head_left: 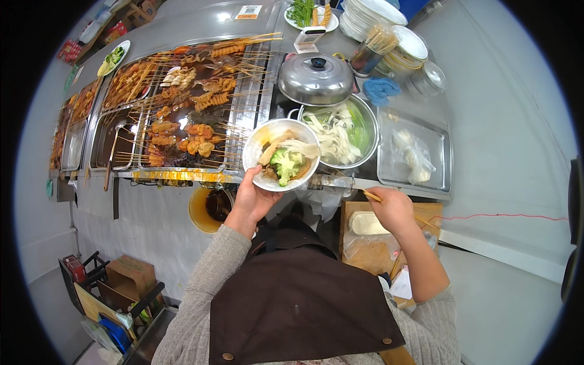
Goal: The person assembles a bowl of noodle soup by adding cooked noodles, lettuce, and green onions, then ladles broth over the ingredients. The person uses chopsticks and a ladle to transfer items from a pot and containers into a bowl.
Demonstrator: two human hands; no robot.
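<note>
My left hand (250, 201) holds a white bowl (250, 152) from below and by its near side, tilted a little. Broccoli, a pale strip like tofu skin and other food lie inside it, with pale strands near its right rim. Just behind and right of the bowl stands a metal pot (376, 137) of wide white noodles (331, 137) and green leaves. My right hand (394, 208) is closed around a long, pale wooden stick (372, 195) in front of the counter edge. Whether it is one stick, a pair, or a tool's handle, I cannot tell.
A domed metal lid (316, 82) covers the back of the burner area. Skewers fill metal trays (228, 146) at left, their sticks jutting out. A ladle (112, 152), a metal tray with a plastic bag (417, 161), stacked bowls (371, 18) and a yellow bucket (198, 210) surround me.
</note>
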